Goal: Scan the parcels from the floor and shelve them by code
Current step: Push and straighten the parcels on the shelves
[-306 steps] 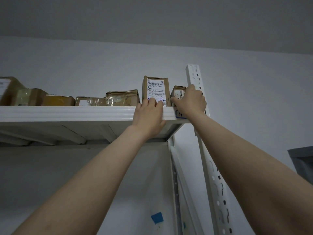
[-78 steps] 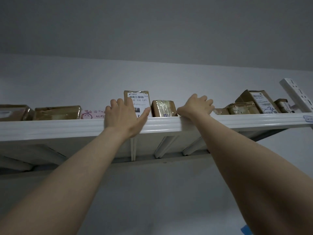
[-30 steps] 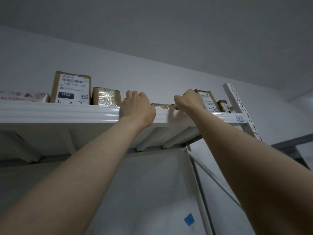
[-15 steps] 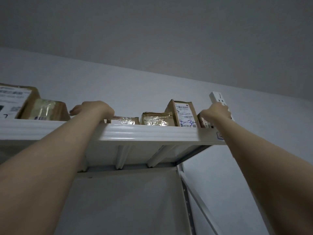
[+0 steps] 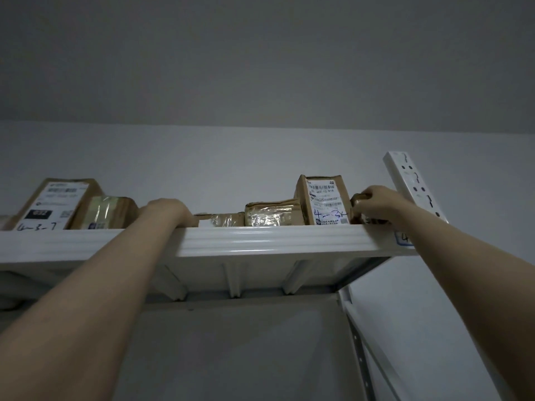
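High above me runs a white top shelf [image 5: 260, 241] with a row of brown parcels. My right hand [image 5: 379, 202] grips a small brown parcel [image 5: 358, 208] at the shelf's right end, next to a tall parcel [image 5: 324, 201] whose label is hand-marked "4-3". My left hand [image 5: 170, 211] reaches over the shelf's front edge just left of a flat taped parcel [image 5: 225, 219]; its fingertips are hidden behind the lip. A shiny taped parcel [image 5: 272, 215] lies between the flat one and the tall one.
At the far left stand a large parcel [image 5: 55, 204] marked "4-3-7" and a taped box [image 5: 107, 212]. A white slotted upright [image 5: 414, 186] closes the shelf's right end, with a blue-edged tag [image 5: 404, 238] on the beam. Wall and ceiling lie behind.
My left hand has slid right along the shelf, toward the flat parcel. My right hand stays at the right end on the small parcel. The view has shifted slightly.
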`<state>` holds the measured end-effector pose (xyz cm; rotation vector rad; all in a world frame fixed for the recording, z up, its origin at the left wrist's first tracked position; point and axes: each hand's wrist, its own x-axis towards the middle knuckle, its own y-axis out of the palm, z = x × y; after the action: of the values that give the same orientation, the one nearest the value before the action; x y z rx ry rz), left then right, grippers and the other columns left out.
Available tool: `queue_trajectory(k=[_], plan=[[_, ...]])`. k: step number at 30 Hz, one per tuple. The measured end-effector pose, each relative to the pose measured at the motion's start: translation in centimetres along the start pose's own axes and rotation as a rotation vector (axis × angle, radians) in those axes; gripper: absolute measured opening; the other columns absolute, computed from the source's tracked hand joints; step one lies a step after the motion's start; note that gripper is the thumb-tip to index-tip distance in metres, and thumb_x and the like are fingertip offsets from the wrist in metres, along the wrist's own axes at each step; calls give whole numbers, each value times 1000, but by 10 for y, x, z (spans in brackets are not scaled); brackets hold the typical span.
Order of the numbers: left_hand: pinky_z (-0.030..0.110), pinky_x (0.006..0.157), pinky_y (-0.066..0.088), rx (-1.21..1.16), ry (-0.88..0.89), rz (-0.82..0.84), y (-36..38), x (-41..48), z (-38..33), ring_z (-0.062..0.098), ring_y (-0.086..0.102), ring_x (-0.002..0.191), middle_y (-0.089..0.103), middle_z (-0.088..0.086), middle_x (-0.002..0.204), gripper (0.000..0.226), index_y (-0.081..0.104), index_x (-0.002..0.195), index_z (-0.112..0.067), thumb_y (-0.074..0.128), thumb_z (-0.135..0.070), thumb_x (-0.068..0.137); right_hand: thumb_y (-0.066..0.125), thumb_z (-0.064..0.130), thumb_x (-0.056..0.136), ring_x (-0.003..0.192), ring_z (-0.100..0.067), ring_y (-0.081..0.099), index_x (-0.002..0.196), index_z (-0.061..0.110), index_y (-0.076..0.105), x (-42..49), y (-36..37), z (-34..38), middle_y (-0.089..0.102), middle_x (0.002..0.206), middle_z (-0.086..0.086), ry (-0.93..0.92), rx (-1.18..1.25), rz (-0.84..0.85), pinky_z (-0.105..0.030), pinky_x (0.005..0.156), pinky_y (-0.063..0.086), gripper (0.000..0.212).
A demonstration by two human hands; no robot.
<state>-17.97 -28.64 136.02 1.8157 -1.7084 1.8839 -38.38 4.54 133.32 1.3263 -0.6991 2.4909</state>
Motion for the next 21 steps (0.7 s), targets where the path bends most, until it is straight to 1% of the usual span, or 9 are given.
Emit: queue_trajectory(k=[2, 5, 7, 10, 12, 14, 16, 18, 21], plan=[[38, 104, 45, -3, 11, -58, -4, -7, 3, 31, 57, 119, 59, 9, 131, 53, 62, 123, -18, 61, -55, 85, 76, 28, 77, 97, -30, 59, 114, 15, 59, -1, 1, 6, 62, 108, -11, -9, -41, 4, -34, 77, 49, 42], [40, 107, 37, 40, 8, -121, -11, -21, 11, 32, 53, 127, 57, 10, 137, 48, 60, 126, -18, 58, -52, 91, 75, 28, 79, 95, -31, 59, 112, 13, 62, -2, 8, 18, 63, 105, -12, -27, -59, 12, -33, 77, 49, 39], [41, 111, 33, 49, 1, -119, -15, -29, 16, 33, 50, 130, 54, 12, 141, 46, 58, 128, -16, 53, -48, 97, 73, 28, 81, 95, -32, 59, 113, 10, 63, -3, 11, 25, 63, 105, -13, -40, -80, 29, -34, 79, 49, 38], [42, 115, 23, 37, 13, -156, -16, -38, 24, 36, 40, 137, 51, 16, 143, 44, 55, 132, -10, 41, -40, 104, 73, 27, 82, 93, -33, 55, 113, 4, 63, -9, 11, 32, 62, 105, -16, -13, -65, 27, -34, 77, 44, 39], [44, 112, 28, -7, 30, -198, -15, -44, 30, 39, 30, 140, 50, 20, 142, 47, 54, 133, -6, 41, -41, 104, 72, 28, 85, 96, -34, 54, 119, 0, 59, -18, 11, 36, 60, 110, -18, 3, 0, 9, -36, 80, 45, 46], [45, 105, 35, -63, 57, -275, -14, -57, 34, 41, 27, 139, 47, 24, 141, 54, 51, 135, -3, 44, -44, 101, 70, 32, 88, 111, -38, 54, 132, 0, 50, -31, 13, 43, 58, 123, -20, -6, 19, -96, -41, 92, 45, 58], [45, 104, 36, -161, 99, -364, -10, -75, 32, 42, 28, 136, 43, 27, 142, 57, 49, 136, -1, 48, -44, 99, 67, 36, 86, 126, -40, 48, 140, 7, 45, -49, 21, 51, 53, 136, -20, -46, 15, -287, -44, 101, 41, 65], [46, 104, 35, -324, 142, -427, -4, -100, 23, 41, 28, 136, 40, 26, 143, 57, 47, 136, 0, 50, -42, 97, 64, 36, 85, 133, -36, 41, 141, 12, 45, -76, 34, 61, 47, 144, -16, -126, 52, -431, -46, 107, 37, 64], [43, 104, 34, -511, 238, -499, 14, -146, 4, 37, 29, 136, 41, 20, 143, 53, 50, 133, -5, 52, -42, 95, 60, 33, 85, 136, -28, 37, 137, 14, 49, -130, 55, 79, 45, 146, -9, -280, 177, -526, -41, 111, 33, 57]])
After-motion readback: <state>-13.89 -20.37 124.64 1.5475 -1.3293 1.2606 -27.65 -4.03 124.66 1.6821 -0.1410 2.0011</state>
